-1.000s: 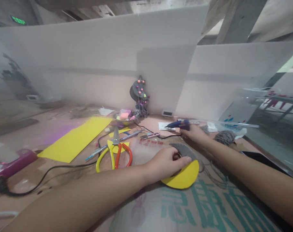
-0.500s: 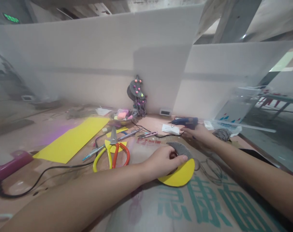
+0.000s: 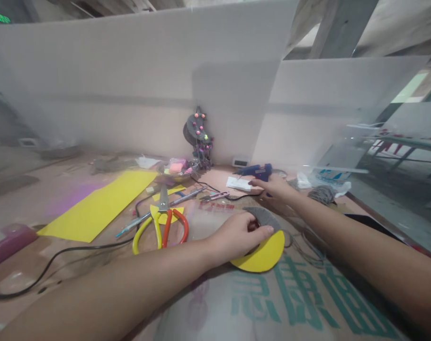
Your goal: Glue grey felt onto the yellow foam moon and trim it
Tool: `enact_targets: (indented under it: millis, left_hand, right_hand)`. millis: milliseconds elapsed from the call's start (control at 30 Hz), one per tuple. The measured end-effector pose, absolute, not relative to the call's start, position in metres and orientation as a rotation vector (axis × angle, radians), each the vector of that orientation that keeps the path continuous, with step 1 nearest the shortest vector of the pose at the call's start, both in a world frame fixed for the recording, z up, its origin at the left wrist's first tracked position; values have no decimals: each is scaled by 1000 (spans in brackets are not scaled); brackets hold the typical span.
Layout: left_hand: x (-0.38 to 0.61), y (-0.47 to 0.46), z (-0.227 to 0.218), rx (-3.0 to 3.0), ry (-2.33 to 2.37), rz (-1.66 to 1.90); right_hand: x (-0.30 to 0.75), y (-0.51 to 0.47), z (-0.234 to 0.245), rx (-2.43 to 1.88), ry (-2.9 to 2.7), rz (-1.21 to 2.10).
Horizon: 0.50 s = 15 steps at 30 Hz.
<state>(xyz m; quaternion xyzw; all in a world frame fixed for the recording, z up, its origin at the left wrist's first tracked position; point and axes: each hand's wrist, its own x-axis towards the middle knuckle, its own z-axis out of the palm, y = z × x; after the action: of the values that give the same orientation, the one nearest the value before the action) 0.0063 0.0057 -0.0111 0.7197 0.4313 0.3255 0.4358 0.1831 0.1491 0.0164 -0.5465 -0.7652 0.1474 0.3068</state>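
Observation:
My left hand (image 3: 242,237) presses on a rounded piece on the board. Yellow card (image 3: 263,253) shows on its near side, and a curved grey strip (image 3: 267,219) on its far side. The fingertips are partly hidden behind the hand. Farther off, my right hand (image 3: 275,188) is closed round the handle of a blue hot glue gun (image 3: 254,171), whose nozzle points left above a small white packet (image 3: 238,183). A long clear glue stick (image 3: 332,169) sticks out rightward behind the gun.
Yellow-and-red-handled scissors (image 3: 162,222), a craft knife (image 3: 215,196), pens (image 3: 187,196) and a yellow sheet (image 3: 102,206) lie leftward. Against the white partition stands a grey crescent ornament (image 3: 197,130) with coloured beads. Grey yarn (image 3: 322,194) lies right; a black cord (image 3: 94,245) crosses the left.
My right hand and the glue gun have moved left and slightly away, nearer the white packet. My left hand keeps its place on the rounded piece. The view has shifted slightly.

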Motion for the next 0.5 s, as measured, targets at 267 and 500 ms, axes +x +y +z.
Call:
enact_targets:
  millis: [267,500]
  left_hand:
    - [6,13,-16,1765,1145,1079]
    - [2,9,-6,1744,1268,1042]
  right_hand:
    - [231,60,39,-1322,-1712,491]
    - [249,7,18,-1340,-1722,585]
